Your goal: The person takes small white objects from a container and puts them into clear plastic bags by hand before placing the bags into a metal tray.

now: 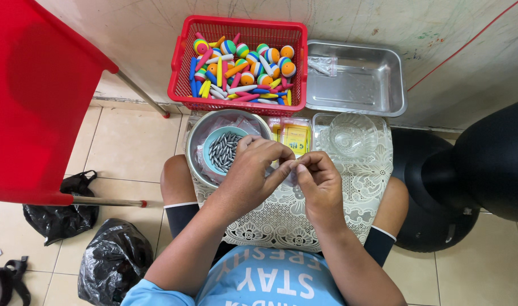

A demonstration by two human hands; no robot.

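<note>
Pinching something tiny between both sets of fingertips, left hand [253,170] and right hand [321,184] meeting over the lace cloth [281,218]; item hidden, axis unclear; bowl of grey sinkers [225,150] just left, nearer left hand.

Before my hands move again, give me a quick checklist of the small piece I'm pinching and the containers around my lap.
1. Left hand and right hand meet fingertip to fingertip over the white lace cloth: ok.
2. Small piece pinched between them: cannot tell, fingers hide it.
3. Small teal bowl of dark metal pieces upright inside the round steel bowl, beside the left hand: ok.
4. Clear glass bowl upright: ok.
5. Red plastic basket of striped balls and coloured sticks upright against the wall: ok.
6. Rectangular steel tray flat, one small clear bag inside: ok.
</note>
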